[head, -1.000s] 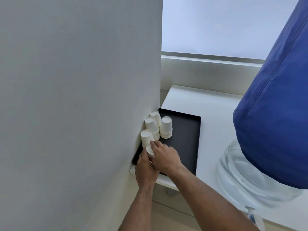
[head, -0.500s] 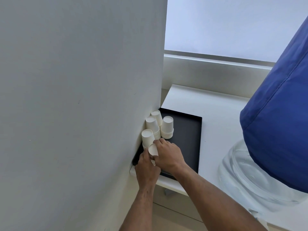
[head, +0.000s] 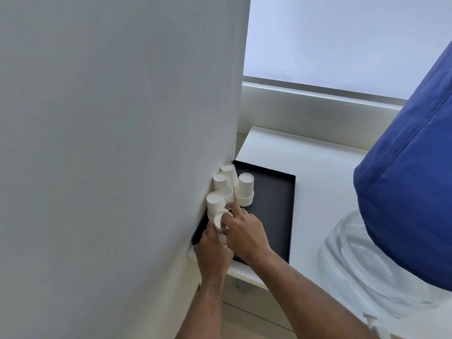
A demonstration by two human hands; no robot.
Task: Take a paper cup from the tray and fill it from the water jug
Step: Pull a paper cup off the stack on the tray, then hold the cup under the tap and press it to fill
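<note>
Both hands, left hand [head: 212, 250] and right hand [head: 244, 234], grip a paper cup [head: 220, 220] over the tray [head: 274, 204]; filling from the water jug [head: 362, 260] remains.

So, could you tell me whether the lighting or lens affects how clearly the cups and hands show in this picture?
Head view: soft, even daylight from the bright window, no harsh glare; cups and both hands, left and right, look sharp on the dark tray; wide-angle bending curves the wall edge; the blue jug cover looms large.
</note>
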